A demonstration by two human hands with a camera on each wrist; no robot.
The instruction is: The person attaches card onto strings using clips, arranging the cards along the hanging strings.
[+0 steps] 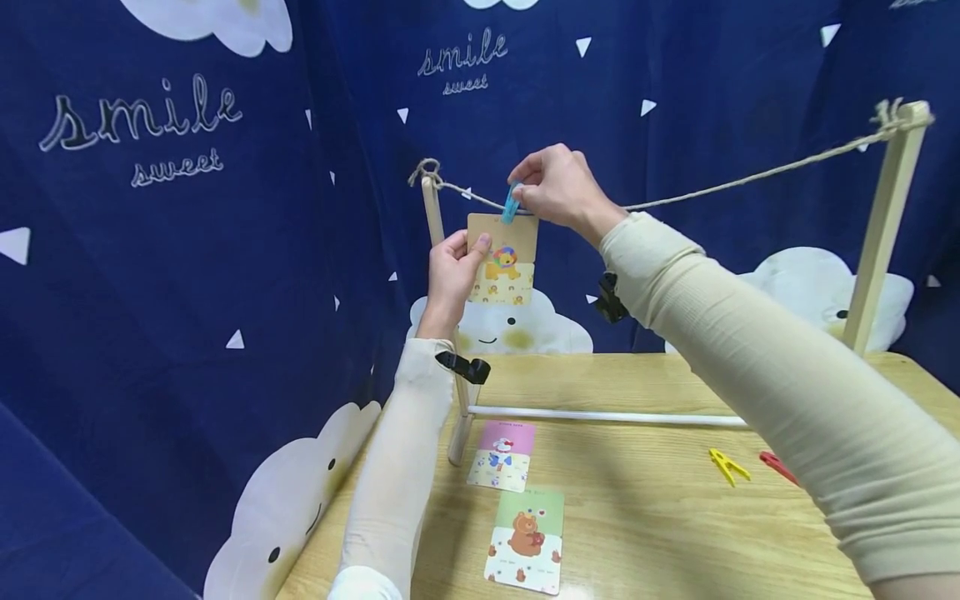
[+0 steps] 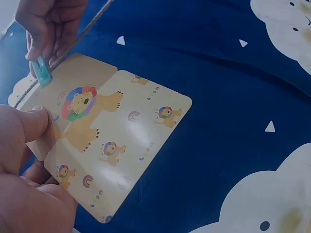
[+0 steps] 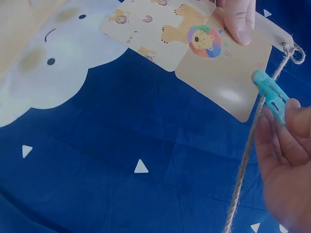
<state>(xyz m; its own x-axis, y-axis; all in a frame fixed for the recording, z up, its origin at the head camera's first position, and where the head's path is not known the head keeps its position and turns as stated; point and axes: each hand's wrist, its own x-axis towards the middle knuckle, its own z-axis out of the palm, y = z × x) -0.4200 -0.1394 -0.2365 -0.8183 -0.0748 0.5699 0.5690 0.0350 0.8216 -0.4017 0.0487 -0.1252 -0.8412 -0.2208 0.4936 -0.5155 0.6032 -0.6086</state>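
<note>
Rectangular tan-and-cream lion-printed card (image 1: 504, 258), held upright at the beige twine line (image 3: 244, 167), near its left end. Left hand (image 1: 452, 271): thumb in front, pinching the card's left edge. Right hand (image 1: 562, 185): thumb and fingers gripping a light-blue plastic clothespin (image 1: 510, 205) near the middle of the card's top edge.

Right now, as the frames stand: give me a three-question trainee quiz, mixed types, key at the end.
1. Multiple choice: what does the right hand pinch?
A) yellow clothespin
B) blue clothespin
C) red clothespin

2. True or false: in the head view, the bear card lies nearer the camera than the pink-topped card.

3. Fill in: the left hand holds a card that pictures a ____.

Key: 1: B; 2: true; 3: lion.
</note>
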